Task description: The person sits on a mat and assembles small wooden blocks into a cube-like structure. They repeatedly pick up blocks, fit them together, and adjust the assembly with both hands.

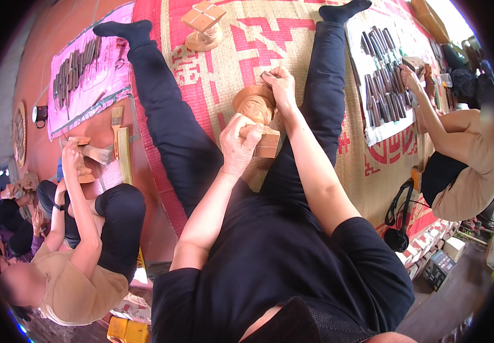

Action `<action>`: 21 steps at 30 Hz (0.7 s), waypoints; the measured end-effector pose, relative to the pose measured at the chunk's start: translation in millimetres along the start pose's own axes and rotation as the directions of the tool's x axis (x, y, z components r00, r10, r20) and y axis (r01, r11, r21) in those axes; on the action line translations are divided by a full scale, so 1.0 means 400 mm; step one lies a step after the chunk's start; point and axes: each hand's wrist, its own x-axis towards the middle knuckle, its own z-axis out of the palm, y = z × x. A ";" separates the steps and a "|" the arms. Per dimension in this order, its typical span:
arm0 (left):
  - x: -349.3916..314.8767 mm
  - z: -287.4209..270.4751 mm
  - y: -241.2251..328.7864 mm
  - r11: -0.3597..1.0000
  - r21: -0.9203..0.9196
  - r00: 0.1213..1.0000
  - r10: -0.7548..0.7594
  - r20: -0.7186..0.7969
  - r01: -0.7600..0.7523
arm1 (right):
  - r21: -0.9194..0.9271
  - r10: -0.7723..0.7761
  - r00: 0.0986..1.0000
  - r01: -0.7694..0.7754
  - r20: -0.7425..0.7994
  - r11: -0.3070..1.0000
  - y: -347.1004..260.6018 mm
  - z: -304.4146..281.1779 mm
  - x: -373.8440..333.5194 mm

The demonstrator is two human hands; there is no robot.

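Between my outstretched legs I hold a turned wooden piece (255, 108) with a round disc at its far end and a square block at its near end. My left hand (236, 143) is closed round the square block, thumb on top. At the disc's far right edge, my right hand (282, 90) is pinched closed; something small and dark shows at its fingertips, too small to name. A second wooden piece (204, 31), with a round base and a square top marked by pale lines, stands on the mat beyond my left foot.
A patterned red and straw mat (195, 108) lies under me. Rows of carving tools (381, 80) rest on a pale cloth at right, more tools (75, 71) on a pink cloth at left. Co-workers sit on both sides. A brush (116, 123) lies by the left one.
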 end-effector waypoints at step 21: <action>0.013 0.016 0.011 1.000 0.011 0.999 0.025 -0.024 -0.025 | -0.096 -0.136 0.991 0.134 -0.009 0.986 0.032 -0.007 -0.051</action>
